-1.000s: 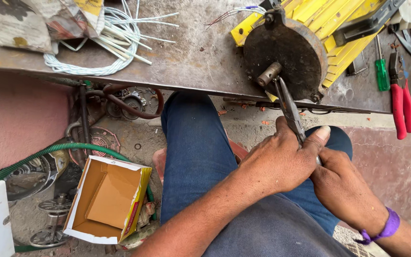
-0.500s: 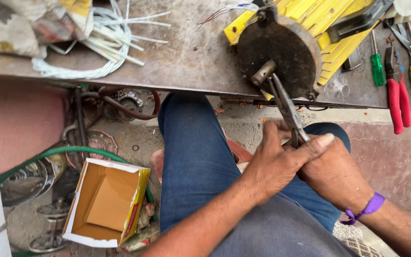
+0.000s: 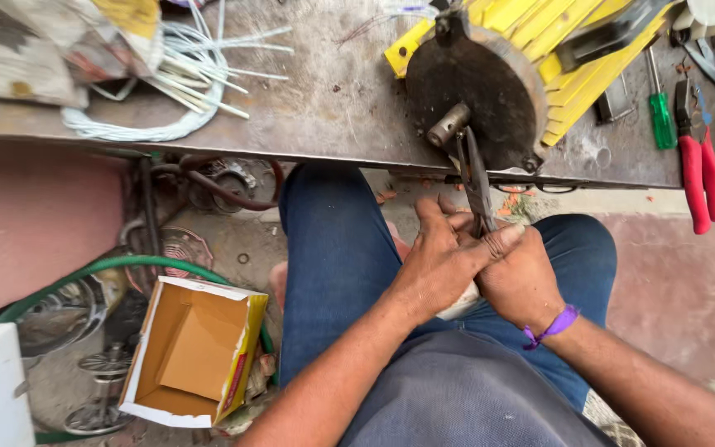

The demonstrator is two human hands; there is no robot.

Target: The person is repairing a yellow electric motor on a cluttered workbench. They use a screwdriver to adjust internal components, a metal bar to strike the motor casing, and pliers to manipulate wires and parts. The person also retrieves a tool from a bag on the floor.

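At the frame's center, the left hand [image 3: 440, 261] and right hand [image 3: 519, 277] are both squeezing pliers [image 3: 475, 178] closed on a motor's shaft [image 3: 448, 124], apparently for leverage.

Both forearms reach forward from the lower edge of the view and meet over the lap, above the knees in blue trousers. The left hand [image 3: 436, 265] lies partly over the right hand [image 3: 519, 277], its fingers curled and its thumb stretched across to the right, knuckles facing up. The right hand is closed in a fist-like grip beneath that thumb, back of the hand up, with a purple band around its wrist.
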